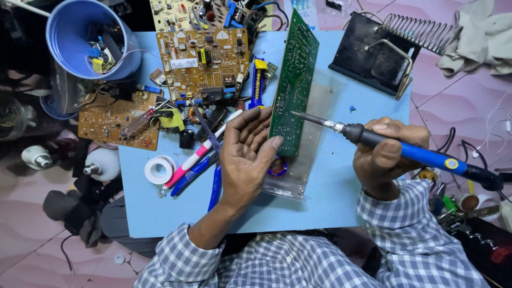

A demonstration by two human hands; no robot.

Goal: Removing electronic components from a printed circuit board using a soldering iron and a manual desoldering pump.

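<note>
A green circuit board (293, 85) is held upright on its edge above the light blue desk (330, 186), the left hand (245, 154) pinching its lower end. It is judged light, stiff and fragile (best taken by the bare edges, not the soldered face). The right hand's (386, 154) grip is closed around a blue-handled soldering iron (405, 149), its tip brought to the board's face, which is dotted with fine solder points.
</note>
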